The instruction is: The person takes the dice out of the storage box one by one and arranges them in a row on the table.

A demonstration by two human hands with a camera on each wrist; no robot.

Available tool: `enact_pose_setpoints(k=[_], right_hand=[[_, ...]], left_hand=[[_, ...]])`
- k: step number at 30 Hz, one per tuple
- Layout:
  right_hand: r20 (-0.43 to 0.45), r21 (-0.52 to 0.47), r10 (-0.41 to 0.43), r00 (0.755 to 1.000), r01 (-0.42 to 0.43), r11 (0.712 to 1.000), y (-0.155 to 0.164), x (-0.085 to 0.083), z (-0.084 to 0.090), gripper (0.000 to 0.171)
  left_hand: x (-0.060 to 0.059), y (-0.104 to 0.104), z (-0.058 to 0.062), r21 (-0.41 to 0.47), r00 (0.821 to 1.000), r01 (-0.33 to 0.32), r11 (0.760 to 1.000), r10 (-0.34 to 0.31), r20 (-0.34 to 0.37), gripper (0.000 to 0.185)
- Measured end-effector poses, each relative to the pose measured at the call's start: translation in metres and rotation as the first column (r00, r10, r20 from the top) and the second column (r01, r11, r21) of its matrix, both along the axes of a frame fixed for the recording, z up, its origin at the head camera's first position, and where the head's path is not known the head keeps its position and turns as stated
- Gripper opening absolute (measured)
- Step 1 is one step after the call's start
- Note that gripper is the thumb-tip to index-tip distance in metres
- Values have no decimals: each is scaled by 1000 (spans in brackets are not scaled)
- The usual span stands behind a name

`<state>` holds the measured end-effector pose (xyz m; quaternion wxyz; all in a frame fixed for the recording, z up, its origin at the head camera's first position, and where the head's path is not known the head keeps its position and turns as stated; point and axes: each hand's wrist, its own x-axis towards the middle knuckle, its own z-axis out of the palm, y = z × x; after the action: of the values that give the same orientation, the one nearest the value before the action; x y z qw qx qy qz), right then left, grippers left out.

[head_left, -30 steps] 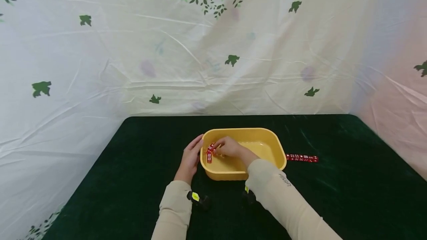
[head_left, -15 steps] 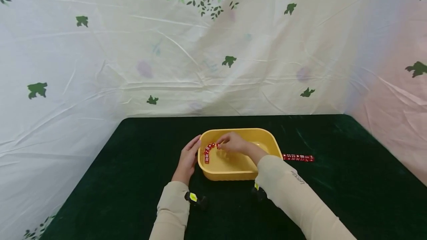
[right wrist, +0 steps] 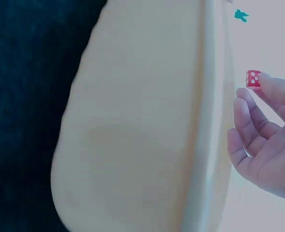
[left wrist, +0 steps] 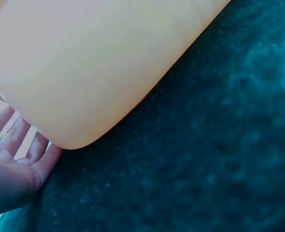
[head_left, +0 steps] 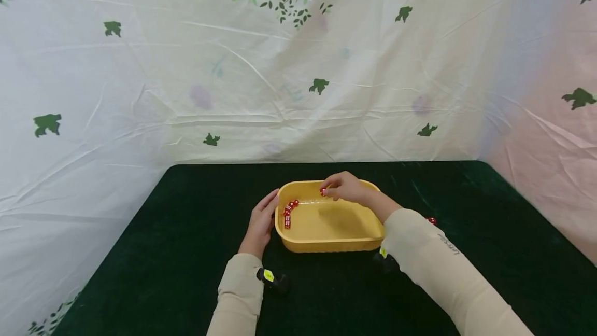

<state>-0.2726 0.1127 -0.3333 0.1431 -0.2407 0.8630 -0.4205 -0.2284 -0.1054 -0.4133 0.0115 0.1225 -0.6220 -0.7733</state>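
Right hand lifted from dice row toward far rim of yellow tub, pinching single red die. Left hand, fingers straight, steadies tub: row one die shorter.

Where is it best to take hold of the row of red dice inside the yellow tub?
Pinch the row of red dice at its two ends, coming from above: it leans against the yellow tub's left inner wall, where the left hand rests outside, so sideways access looks blocked.

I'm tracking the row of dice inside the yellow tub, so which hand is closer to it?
Left. The left hand rests on the tub wall beside the row of dice; the right hand is over the far rim, pinching one die.
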Motion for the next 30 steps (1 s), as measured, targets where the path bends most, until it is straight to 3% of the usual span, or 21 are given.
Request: enact_pose_setpoints(k=[11, 21, 30], right_hand=[[-30, 65, -99, 995, 101, 993, 51, -4, 10, 26], [-41, 18, -155, 987, 156, 988, 92, -1, 14, 30], [-107, 14, -230, 967, 233, 972, 138, 7, 17, 37]], left_hand=[[0, 0, -1, 18, 1000, 5, 1000, -5, -5, 40], [2, -2, -1, 8, 1000, 7, 1000, -7, -6, 41], [2, 0, 0, 3, 1000, 5, 1000, -5, -4, 43]])
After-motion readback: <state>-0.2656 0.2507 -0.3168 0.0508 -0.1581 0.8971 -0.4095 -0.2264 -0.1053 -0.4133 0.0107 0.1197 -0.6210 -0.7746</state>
